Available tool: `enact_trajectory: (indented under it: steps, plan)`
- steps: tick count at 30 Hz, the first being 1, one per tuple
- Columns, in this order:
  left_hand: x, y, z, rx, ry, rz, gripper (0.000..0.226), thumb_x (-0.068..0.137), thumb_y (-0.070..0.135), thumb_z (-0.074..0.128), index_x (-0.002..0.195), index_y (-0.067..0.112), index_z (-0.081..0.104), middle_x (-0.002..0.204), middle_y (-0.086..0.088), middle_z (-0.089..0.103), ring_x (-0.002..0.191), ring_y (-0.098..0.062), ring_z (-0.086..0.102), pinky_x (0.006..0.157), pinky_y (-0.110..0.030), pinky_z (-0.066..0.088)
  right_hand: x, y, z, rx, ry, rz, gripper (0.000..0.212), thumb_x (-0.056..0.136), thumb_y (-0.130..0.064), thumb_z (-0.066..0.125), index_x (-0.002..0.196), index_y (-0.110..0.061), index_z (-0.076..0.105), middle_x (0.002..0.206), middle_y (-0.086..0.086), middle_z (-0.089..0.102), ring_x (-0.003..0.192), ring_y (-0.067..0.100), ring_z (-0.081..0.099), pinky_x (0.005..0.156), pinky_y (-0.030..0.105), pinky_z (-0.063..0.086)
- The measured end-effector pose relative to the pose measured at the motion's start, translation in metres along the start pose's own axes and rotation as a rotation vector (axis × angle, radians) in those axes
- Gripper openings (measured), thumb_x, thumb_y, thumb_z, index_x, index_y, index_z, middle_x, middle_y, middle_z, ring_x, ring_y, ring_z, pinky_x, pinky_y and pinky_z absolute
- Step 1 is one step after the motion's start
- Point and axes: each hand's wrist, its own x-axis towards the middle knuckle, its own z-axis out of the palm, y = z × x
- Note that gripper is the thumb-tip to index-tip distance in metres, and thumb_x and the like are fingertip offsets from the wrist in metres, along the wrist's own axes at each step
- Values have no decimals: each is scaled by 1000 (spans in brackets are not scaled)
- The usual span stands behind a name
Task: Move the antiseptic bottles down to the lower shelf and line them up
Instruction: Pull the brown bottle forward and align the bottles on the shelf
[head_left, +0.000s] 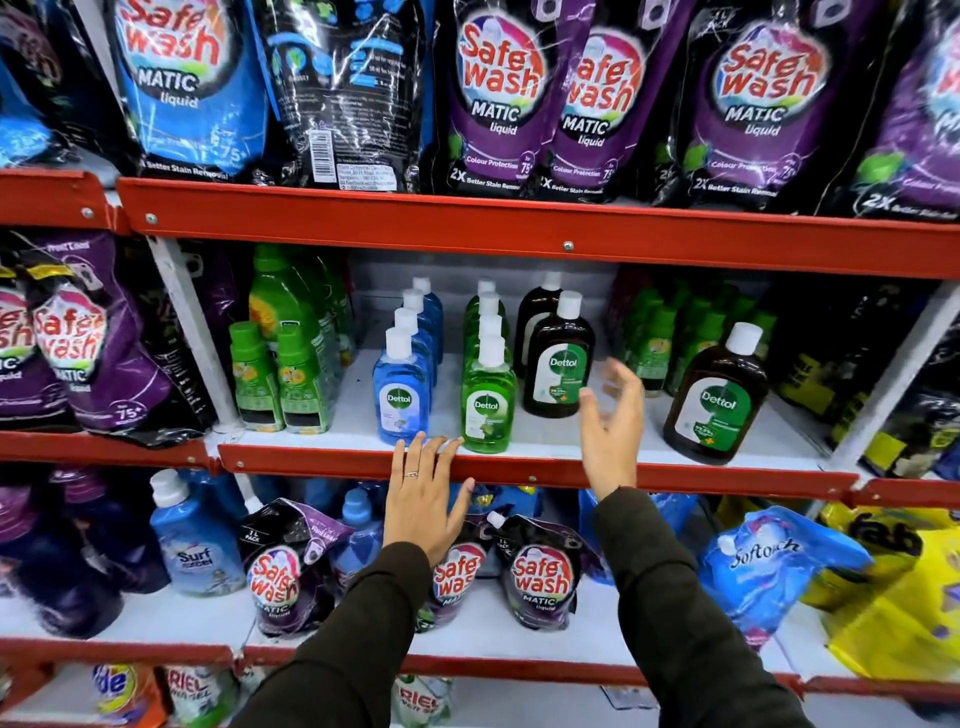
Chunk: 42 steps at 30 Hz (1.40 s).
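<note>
Two brown Dettol bottles (558, 358) | white caps | both hands' fingers (626, 384) spread, empty

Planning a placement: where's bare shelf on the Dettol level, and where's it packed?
Free: white shelf between the two-deep brown Dettol row and the lone brown bottle, where the right hand hovers; narrower lane between blue row and green row. Packed: green bottles far left.

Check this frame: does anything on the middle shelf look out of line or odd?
Yes. One brown Dettol bottle with a white cap stands alone at the right, tilted and apart from the brown row. The blue row and green row sit straight. Both hands are empty: left hand on the red shelf edge, right hand raised.
</note>
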Motion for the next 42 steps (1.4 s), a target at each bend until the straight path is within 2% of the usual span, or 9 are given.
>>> enact_trajectory:
  steps: [8, 12, 15, 22, 24, 27, 30, 35, 42]
  plan:
    - [0, 4, 2, 36, -9, -40, 58, 101, 52, 31, 141, 15, 51, 144, -12, 56, 144, -36, 41, 125, -52, 16, 45, 19, -87, -279, 471, 86, 79, 87, -23, 67, 155, -15, 26, 155, 17, 32, 140, 41, 32, 113, 43, 26]
    - [0, 6, 4, 41, -16, -53, 60, 101, 52, 31, 142, 14, 51, 144, -14, 56, 143, -37, 41, 125, -54, 17, 61, 34, -119, -305, 342, 272, 95, 87, -26, 73, 159, -10, 13, 163, 19, 25, 149, 40, 25, 119, 52, 23]
    - [0, 7, 5, 45, -9, -58, 59, 101, 51, 32, 141, 13, 51, 143, -14, 56, 143, -38, 41, 126, -55, 16, 69, 42, -133, -180, 221, 308, 71, 87, -15, 74, 146, -2, 38, 148, 23, 49, 138, 36, 47, 106, 33, 36]
    - [1, 8, 5, 50, 4, -54, 58, 100, 50, 34, 140, 13, 52, 143, -15, 57, 142, -38, 42, 126, -53, 13, 67, 45, -144, -65, 138, 245, 56, 85, -10, 76, 133, -1, 50, 132, 19, 60, 122, 32, 58, 96, 34, 49]
    - [1, 8, 6, 51, 9, -54, 57, 100, 50, 35, 140, 12, 53, 142, -15, 57, 141, -37, 43, 126, -52, 13, 63, 40, -138, -17, 127, 209, 55, 85, -7, 75, 133, 1, 50, 127, 11, 59, 119, 25, 55, 89, 24, 46]
    - [1, 8, 7, 56, 10, -58, 57, 100, 49, 35, 139, 12, 53, 141, -15, 58, 140, -37, 44, 126, -52, 12, 62, 36, -127, 58, 62, 204, 53, 83, -8, 77, 130, -3, 53, 127, 11, 63, 113, 17, 62, 98, 35, 52]
    - [1, 8, 8, 57, 23, -55, 55, 100, 49, 36, 138, 13, 53, 140, -15, 58, 140, -37, 44, 126, -51, 12, 64, 30, -112, 80, -61, 172, 49, 84, -2, 75, 129, -2, 55, 121, 10, 65, 96, -8, 66, 87, 18, 54]
    - [1, 7, 9, 42, 28, -54, 53, 100, 48, 37, 138, 15, 52, 142, -13, 57, 143, -35, 41, 126, -52, 14, 64, 20, -79, 82, -276, 166, 54, 82, -7, 78, 130, -6, 54, 124, 10, 66, 116, 25, 63, 92, 27, 54]
    - [1, 6, 11, 55, 37, -48, 50, 100, 47, 39, 139, 17, 51, 142, -11, 56, 143, -33, 41, 127, -51, 13, 63, 16, -50, 8, -458, 137, 53, 81, -12, 80, 127, -4, 56, 131, 16, 65, 122, 23, 60, 108, 41, 49]
